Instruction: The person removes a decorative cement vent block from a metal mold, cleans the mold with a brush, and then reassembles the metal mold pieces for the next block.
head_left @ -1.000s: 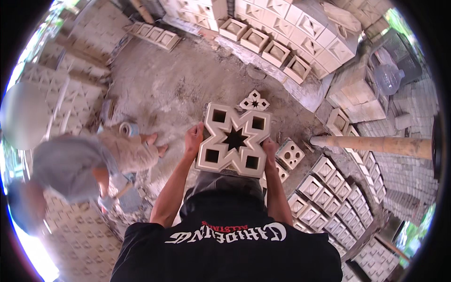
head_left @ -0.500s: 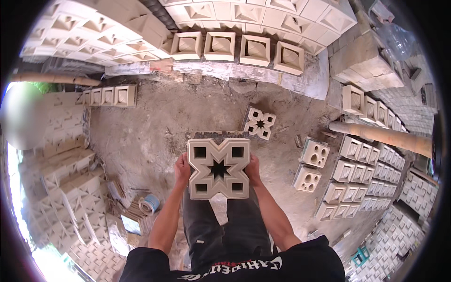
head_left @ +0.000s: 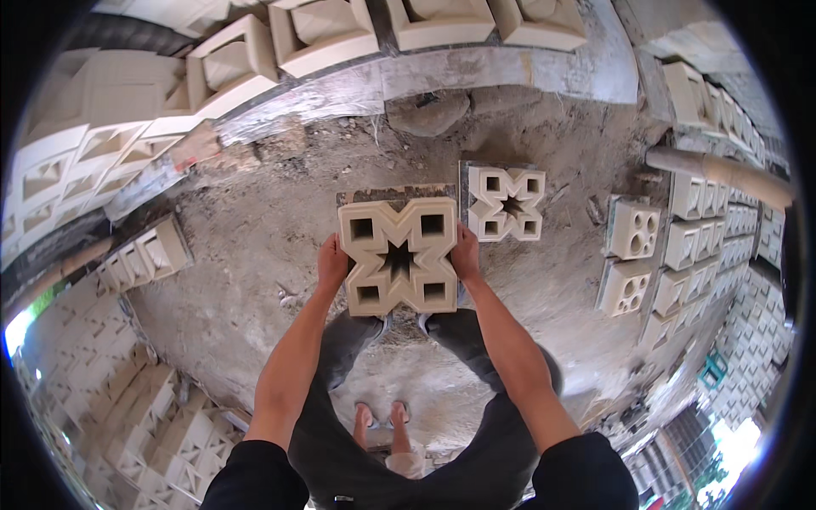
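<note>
Between my hands is a pale breeze block (head_left: 371,253) with a star-shaped hole in the middle and a square hole at each corner. A dark, worn board (head_left: 399,193) shows under its far edge. My left hand (head_left: 332,259) grips the left side and my right hand (head_left: 465,255) the right side, both closed, with fingertips partly hidden underneath. Whether they press on the block or only its board, I cannot tell. Close to my right hand, a matching breeze block (head_left: 484,205) rests on its own board on the ground.
Two blocks with round holes (head_left: 634,231) sit to the right, beside rows of square blocks (head_left: 687,246) and a pole (head_left: 722,174). Large square blocks (head_left: 323,30) line a ledge at the far side. Stacked blocks (head_left: 161,425) fill the near left. Another person's feet (head_left: 364,415) show between my legs.
My body has bent forward and my legs are now spread. The held breeze block has moved farther from me and looks lower, beside the matching one on the ground.
</note>
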A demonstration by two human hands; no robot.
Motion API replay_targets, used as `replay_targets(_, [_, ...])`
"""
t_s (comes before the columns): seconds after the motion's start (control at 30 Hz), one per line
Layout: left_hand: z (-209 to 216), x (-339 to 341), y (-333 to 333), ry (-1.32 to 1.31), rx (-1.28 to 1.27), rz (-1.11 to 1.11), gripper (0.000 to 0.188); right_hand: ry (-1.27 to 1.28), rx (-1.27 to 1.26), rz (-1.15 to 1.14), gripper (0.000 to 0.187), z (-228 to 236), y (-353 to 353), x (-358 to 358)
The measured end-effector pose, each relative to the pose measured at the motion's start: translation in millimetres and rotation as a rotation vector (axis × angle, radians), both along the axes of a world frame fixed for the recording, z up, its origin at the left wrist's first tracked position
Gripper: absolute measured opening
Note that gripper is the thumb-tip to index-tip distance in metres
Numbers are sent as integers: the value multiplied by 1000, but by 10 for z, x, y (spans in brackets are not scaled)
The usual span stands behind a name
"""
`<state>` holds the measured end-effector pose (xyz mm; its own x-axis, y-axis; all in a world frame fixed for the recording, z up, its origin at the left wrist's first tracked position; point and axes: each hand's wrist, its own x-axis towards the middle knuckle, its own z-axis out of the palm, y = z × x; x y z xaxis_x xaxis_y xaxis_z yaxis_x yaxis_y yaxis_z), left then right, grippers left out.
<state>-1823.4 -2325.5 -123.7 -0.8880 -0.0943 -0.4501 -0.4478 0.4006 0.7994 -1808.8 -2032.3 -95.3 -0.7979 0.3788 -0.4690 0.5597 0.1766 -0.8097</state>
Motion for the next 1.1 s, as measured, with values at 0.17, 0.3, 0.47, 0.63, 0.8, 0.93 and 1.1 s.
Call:
replay_targets(0.17, [-1052, -574, -31, 14, -81, -169, 38, 21, 73, -42, 64, -1015, 87, -318])
replay_targets(0.3, [-1542, -761, 27, -1, -158, -248, 39, -117, 139, -25, 67, -1491, 147, -411])
replay_targets(0.47, [-1889, -962, 146, -57, -172, -373, 40, -188, 167, -109, 64, -1947, 298, -477])
replay_targets(0.63, [-2163, -1168, 3, 22, -259, -412, 41, -74, 66, -85, 56, -2009, 248, -827])
replay_targets(0.8, [-2252, -1233, 234, 74, -246, -567, 42, -105, 190, -9, 60, -2201, 479, -751])
replay_targets(0.93, [-2270, -1338, -124, -79, -127, -378, 43, -140, 165, 8, 61, -2137, 216, -888])
replay_targets(1.1, [-2181, -1051, 356, -228, 44, -341, 45, -196, 520, 330, 41, -2423, 636, -473])
